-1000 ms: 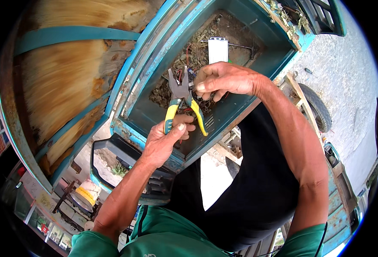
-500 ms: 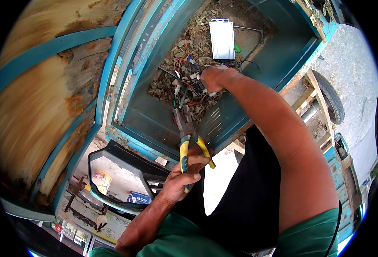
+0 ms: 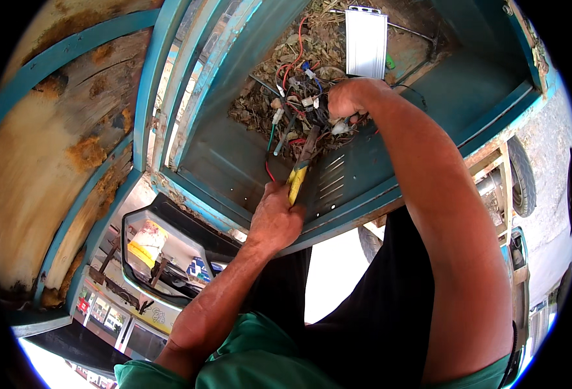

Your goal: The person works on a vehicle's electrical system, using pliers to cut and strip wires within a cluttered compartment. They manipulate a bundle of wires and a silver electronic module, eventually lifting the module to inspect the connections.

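My left hand (image 3: pixel 276 218) is wrapped round the yellow handles of a pair of pliers (image 3: pixel 298 178). The jaws reach up into a tangle of wires (image 3: pixel 313 115) in the teal metal box. Deeper in the same tangle, my right hand (image 3: pixel 353 98) is closed on a bunch of dark wires; its fingertips are partly hidden. White connectors (image 3: pixel 277 116) and a blue connector (image 3: pixel 307 66) hang among red, green and black leads. Just beyond my right hand stands a silver finned metal case (image 3: pixel 366 44).
Dry leaves (image 3: pixel 250 107) cover much of the box floor. A green object (image 3: pixel 390 61) lies beside the silver case. The teal box rim (image 3: pixel 364 204) runs across in front of me. A rusty curved panel (image 3: pixel 46 168) rises on the left; a tyre (image 3: pixel 521 175) is at the right.
My left hand has pushed the pliers forward into the wires, and its grip has closed round handles that were spread. My right hand stays at the wires; the view has shifted.
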Action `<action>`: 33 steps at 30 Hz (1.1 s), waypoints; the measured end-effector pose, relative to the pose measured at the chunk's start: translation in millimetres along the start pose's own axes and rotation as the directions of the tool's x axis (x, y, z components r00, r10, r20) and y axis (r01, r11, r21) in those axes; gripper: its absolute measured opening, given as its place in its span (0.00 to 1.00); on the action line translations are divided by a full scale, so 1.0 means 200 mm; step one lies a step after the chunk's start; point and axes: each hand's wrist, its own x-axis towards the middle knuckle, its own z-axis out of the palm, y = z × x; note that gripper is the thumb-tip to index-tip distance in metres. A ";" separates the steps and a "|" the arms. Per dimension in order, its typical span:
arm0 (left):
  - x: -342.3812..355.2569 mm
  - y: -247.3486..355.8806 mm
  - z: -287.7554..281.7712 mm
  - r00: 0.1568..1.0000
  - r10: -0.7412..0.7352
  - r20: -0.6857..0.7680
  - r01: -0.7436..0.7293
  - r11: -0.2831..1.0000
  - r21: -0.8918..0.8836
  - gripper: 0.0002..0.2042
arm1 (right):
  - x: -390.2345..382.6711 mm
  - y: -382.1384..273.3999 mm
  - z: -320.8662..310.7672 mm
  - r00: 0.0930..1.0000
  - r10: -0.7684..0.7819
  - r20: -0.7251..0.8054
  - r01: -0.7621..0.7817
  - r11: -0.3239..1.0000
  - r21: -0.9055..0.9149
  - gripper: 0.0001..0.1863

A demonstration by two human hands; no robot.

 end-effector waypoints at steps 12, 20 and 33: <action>0.17 -0.02 0.12 0.996 -0.065 0.058 0.065 0.998 0.006 0.22 | -0.08 -0.02 0.00 0.997 -0.072 -0.025 0.072 0.997 0.009 0.18; 0.17 0.02 0.10 0.987 -0.102 0.126 0.104 0.994 -0.011 0.22 | 0.01 -0.01 0.02 0.997 -0.029 -0.076 0.029 1.000 0.000 0.17; 0.20 0.01 0.11 0.937 -0.176 0.301 0.282 0.891 -0.356 0.18 | 0.10 0.02 0.02 0.994 -0.106 -0.015 0.107 0.991 0.083 0.18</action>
